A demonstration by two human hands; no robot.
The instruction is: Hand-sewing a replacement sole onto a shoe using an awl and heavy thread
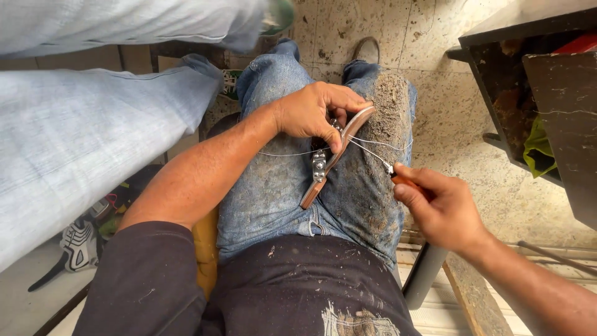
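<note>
Here, left hand closed around a brown sandal, held edge-up over the lap of dusty jeans, thumb pressing its side near a metal buckle. Right hand pinched on an orange-handled awl, tip just beside the sole. Pale thread strung taut from sandal to awl. Tiled floor below, dark shelf to the right.

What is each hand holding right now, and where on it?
Left hand grips the sandal near its upper end; right hand holds the awl by its handle.
</note>
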